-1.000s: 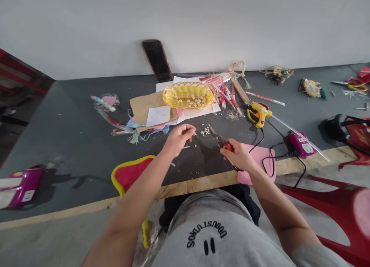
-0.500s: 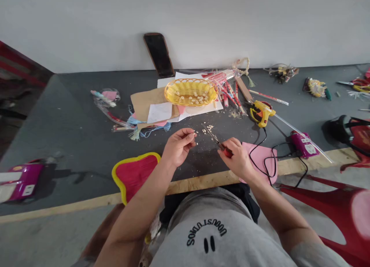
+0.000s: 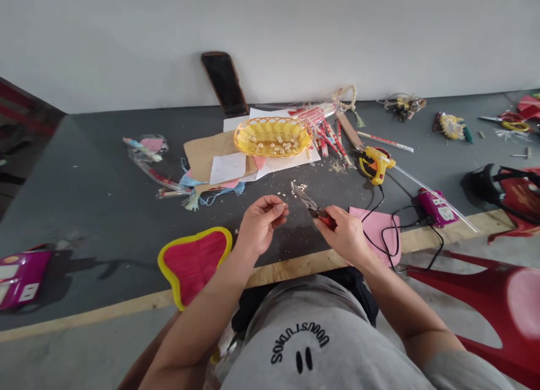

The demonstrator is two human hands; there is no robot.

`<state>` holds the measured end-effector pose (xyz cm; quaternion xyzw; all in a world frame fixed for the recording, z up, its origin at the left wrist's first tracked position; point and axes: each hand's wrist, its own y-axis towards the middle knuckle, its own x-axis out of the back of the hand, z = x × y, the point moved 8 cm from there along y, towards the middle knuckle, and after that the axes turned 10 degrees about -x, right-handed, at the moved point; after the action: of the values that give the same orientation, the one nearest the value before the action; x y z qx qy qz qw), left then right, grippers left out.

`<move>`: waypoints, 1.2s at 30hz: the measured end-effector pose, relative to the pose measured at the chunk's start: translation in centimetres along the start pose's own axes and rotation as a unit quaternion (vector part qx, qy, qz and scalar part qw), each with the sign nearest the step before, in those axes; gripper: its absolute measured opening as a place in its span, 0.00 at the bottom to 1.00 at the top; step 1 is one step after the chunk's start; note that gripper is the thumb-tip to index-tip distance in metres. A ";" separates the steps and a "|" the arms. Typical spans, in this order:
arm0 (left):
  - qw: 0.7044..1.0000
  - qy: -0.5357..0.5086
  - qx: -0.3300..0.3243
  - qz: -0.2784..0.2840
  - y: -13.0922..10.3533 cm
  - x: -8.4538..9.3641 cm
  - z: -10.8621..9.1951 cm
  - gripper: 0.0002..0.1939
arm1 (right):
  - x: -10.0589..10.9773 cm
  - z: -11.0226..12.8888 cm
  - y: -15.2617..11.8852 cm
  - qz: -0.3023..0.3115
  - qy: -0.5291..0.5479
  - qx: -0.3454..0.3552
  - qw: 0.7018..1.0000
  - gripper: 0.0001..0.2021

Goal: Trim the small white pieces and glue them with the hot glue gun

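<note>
My left hand (image 3: 262,224) is closed in a pinch over the dark table; a tiny pale bit shows at its fingertips, too small to name. To its right, my right hand (image 3: 341,232) grips red-handled scissors (image 3: 310,203), whose blades point up and left. Small cream pieces (image 3: 301,185) lie scattered beside the blades. Further back, a yellow woven basket (image 3: 273,138) holds several pale clusters and rests on white and brown paper (image 3: 211,152).
A yellow glue gun (image 3: 375,164) with a black cord lies right of my right hand, near pink paper (image 3: 382,232). A red, yellow-edged shape (image 3: 196,260) lies beside my left forearm. A phone (image 3: 225,83) leans on the wall; a red stool (image 3: 476,294) stands right.
The whole view has shifted slightly. The scissors have turned so their blades show broader. The pale bit at my left fingertips is harder to see.
</note>
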<state>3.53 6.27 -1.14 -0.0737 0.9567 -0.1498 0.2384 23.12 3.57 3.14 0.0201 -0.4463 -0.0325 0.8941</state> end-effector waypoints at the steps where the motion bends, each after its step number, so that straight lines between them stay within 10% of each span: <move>1: 1.000 0.002 0.002 0.006 -0.2 -0.1 0.1 0.22 | 0.1 0.0 0.2 0.000 0.002 -0.008 1.000 0.07; 24: 0.999 -0.012 -0.038 0.003 -1.0 0.5 -0.2 0.23 | -0.8 0.9 -0.1 0.042 0.042 -0.019 0.998 0.12; 32: 0.992 -0.018 -0.088 0.091 -1.4 -2.8 -0.4 0.18 | -3.4 1.7 1.7 0.218 0.437 -0.121 0.864 0.20; 36: 0.989 -0.018 -0.106 0.101 -1.0 -3.6 -1.2 0.17 | -3.7 2.1 2.8 0.213 0.425 -0.090 0.875 0.21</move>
<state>6.18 6.40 1.75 -0.0045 0.9652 -0.0212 0.2605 19.30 6.59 1.65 -0.1441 -0.0124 0.1303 0.9809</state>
